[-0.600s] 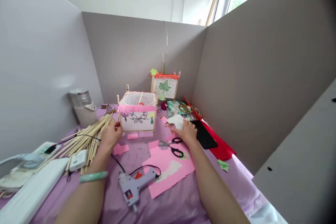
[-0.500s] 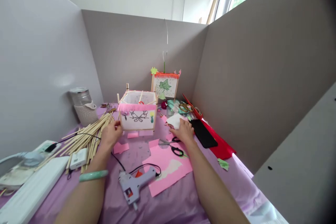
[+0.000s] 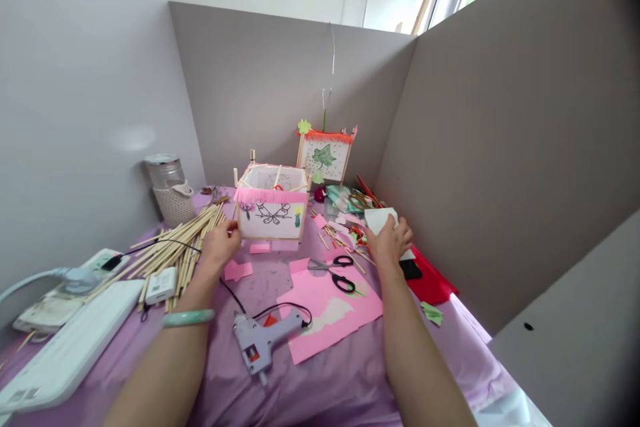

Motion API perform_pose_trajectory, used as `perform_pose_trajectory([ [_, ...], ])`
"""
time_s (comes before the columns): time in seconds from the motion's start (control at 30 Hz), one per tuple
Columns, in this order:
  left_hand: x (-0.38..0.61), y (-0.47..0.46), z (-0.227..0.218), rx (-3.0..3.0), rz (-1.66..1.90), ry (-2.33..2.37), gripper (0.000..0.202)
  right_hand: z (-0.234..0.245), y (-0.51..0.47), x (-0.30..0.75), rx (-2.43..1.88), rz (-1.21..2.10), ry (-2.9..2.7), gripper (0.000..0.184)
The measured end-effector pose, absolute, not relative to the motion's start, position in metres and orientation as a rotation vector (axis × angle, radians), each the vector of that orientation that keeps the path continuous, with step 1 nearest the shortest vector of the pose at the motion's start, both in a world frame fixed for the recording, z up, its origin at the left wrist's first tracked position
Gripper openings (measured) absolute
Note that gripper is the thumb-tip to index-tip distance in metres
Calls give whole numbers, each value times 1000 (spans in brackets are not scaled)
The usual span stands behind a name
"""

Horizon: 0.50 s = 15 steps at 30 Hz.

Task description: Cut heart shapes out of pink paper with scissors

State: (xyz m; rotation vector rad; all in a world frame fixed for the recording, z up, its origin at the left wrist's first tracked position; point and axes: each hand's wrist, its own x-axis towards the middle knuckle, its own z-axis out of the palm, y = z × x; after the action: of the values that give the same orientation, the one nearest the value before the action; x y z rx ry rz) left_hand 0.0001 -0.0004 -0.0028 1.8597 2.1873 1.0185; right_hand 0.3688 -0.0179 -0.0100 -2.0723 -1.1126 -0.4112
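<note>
A paper lantern [image 3: 273,219] with a wooden-stick frame, a pink fringe and drawings on its white side stands upright on the cloth. My left hand [image 3: 221,245] is closed at its lower left corner, thumb and fingertips on the edge. To the right, my right hand [image 3: 389,241] grips a white piece of paper [image 3: 380,218] over the black phone [image 3: 411,269], which is mostly covered. Black-handled scissors [image 3: 333,267] lie on pink paper [image 3: 313,343] between my arms. A glue gun [image 3: 267,340] rests near me.
Wooden sticks [image 3: 187,240] are piled left, near a jar [image 3: 170,190] and a white power strip [image 3: 75,343]. A second lantern [image 3: 325,157] with a green leaf stands behind. Paper scraps [image 3: 345,235] and red material [image 3: 433,280] lie right. Grey panels [image 3: 280,80] enclose the table.
My right hand has moved right with the white paper, uncovering scraps and sticks and covering most of the phone. My left hand stays at the lantern. The view has shifted slightly.
</note>
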Motion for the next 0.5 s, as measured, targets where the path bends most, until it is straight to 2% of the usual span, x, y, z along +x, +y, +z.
perform_pose_trajectory([
  [0.1, 0, -1, -3, 1870, 1015, 2193, 36, -9, -18, 359, -1970, -352, -1409, 40],
  [0.27, 1, -2, -1, 1852, 989, 2195, 36, -14, -15, 349, -2094, -20, -1709, 30],
  [0.43, 1, -1, -2, 1868, 978, 2183, 36, -10, -16, 357, -2166, -147, -1485, 42],
  [0.5, 1, 0, -3, 1872, 984, 2188, 36, -8, -18, 359, -2165, -254, -1371, 40],
])
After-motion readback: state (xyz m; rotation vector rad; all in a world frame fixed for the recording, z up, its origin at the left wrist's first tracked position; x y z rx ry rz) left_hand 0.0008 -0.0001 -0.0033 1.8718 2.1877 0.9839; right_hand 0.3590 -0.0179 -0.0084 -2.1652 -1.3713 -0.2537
